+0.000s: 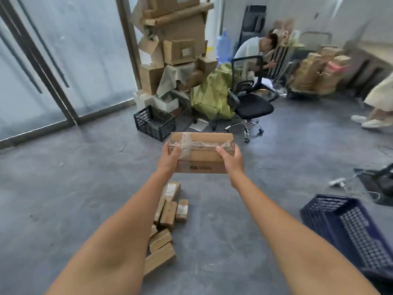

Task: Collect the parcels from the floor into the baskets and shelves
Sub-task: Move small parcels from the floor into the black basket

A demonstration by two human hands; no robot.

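Cardboard parcel (202, 154) I'm holding level in mid-air above the grey floor (63, 188), its long axis running left to right, left hand (170, 158) gripping its left end, right hand (230, 159) gripping its right end, both arms reaching straight forward, small parcels (168, 213) lying below.

Grey concrete floor (63, 199). Frosted glass doors (53, 60) at left, daylight through. Black office chair (248, 103) mid-room. Stacked cardboard (176, 45) against white wall (308, 13).
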